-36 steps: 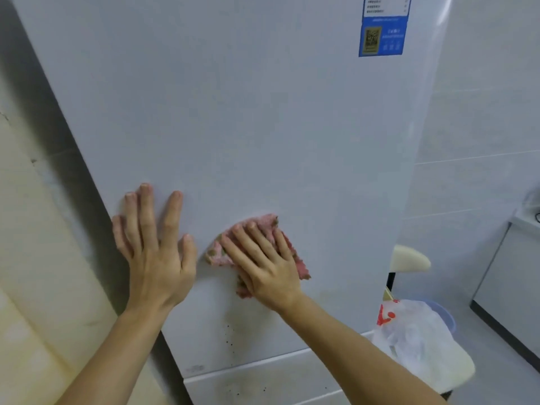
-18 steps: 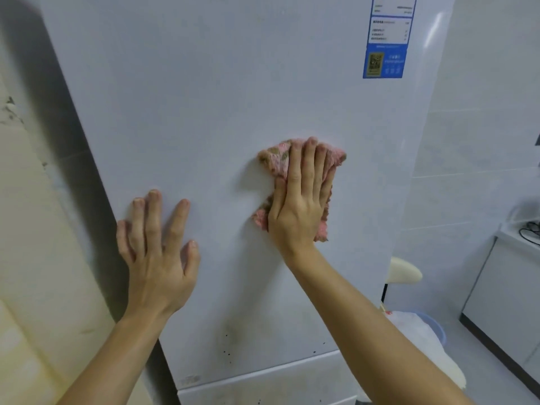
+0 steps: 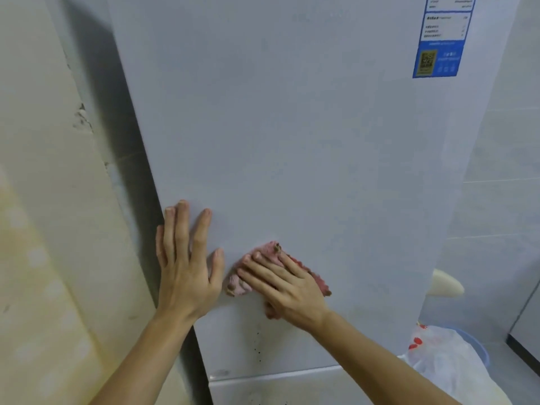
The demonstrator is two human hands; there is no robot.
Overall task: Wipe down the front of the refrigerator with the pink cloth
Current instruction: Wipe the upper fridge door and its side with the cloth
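Cloth (image 3: 270, 250) sits pinned low on the refrigerator door (image 3: 292, 127) under my right hand (image 3: 287, 287), fingers straight and pressing, not clenched, just beside my flat, empty left hand (image 3: 187, 264), with dark specks (image 3: 257, 343) directly below the right hand, the nearer one.

sticker (image 3: 441, 45): top cut off, print unreadable | pink cloth (image 3: 270, 249): middle under right hand (image 3: 292, 290)

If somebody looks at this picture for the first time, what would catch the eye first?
Low on the pale refrigerator door, the right hand presses a pink cloth flat, with the left hand spread flat beside it. A blue sticker stands out at the door's upper right, and dark specks dot the door below the hands.
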